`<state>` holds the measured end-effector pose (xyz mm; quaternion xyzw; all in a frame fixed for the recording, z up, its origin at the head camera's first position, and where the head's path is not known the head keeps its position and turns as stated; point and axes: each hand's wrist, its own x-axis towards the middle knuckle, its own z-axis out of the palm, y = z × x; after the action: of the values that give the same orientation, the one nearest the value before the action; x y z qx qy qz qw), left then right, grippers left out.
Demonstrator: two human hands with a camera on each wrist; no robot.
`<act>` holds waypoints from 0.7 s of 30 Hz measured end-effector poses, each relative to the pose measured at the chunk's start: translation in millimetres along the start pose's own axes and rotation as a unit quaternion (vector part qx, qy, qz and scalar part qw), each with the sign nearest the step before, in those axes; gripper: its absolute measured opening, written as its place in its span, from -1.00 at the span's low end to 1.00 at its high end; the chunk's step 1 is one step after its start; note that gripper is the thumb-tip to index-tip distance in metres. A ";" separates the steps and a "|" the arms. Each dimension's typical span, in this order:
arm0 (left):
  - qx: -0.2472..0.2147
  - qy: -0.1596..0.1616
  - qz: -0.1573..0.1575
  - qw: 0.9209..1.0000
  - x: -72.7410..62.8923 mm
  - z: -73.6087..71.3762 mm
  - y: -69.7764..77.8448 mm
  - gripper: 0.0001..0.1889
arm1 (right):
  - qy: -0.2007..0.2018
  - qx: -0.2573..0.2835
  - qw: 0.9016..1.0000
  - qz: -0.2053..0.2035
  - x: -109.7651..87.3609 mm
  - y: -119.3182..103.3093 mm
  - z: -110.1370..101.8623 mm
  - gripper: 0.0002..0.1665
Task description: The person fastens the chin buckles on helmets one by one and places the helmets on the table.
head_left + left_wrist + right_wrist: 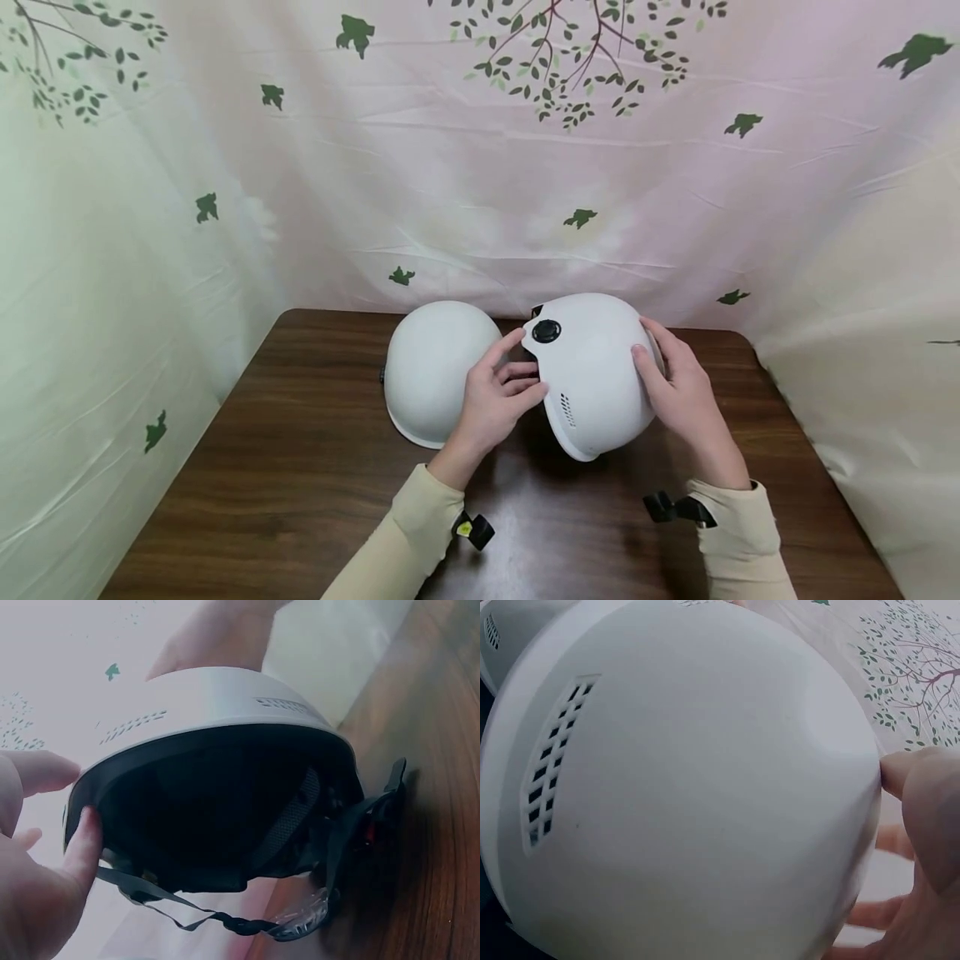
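White hard-shell helmets, two of them, sit side by side near the far edge of a dark wood-grain tabletop (315, 442), before a cloth backdrop (420, 142) printed with branches and green birds. The upright helmet (438, 375), on the left, rests dome up with no hand gripping it. Just to its right, the tilted helmet (596, 379) is held between a person's two hands, its opening turned toward the left; whether its lower edge touches the wood cannot be told. The left hand (493, 396) has thumb and fingertips parted across the rim, pinching it below a round black knob (546, 331). The right hand (684, 396) curls round the back of the shell, thumb on the near side, fingers spread behind.

As far as can be judged, the upright helmet is already set down, while handling of the tilted helmet is unfinished: it is not yet level or released. Its black chin strap (238, 927) hangs loose below the opening, with what looks like clear plastic wrap (306, 918) on one part.
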<state>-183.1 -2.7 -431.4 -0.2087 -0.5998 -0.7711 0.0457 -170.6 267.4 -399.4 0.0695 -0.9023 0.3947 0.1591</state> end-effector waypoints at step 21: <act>0.093 -0.031 0.035 0.995 2.0 0.5 -6.1 -0.21 | 0.017 -0.114 0.978 -0.173 -0.5 -21.5 3.3 -0.16</act>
<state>-186.7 -0.2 -436.0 -0.2477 -0.6626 -0.7030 0.0731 -165.4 250.3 -386.9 0.1989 -0.9128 0.2567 0.2475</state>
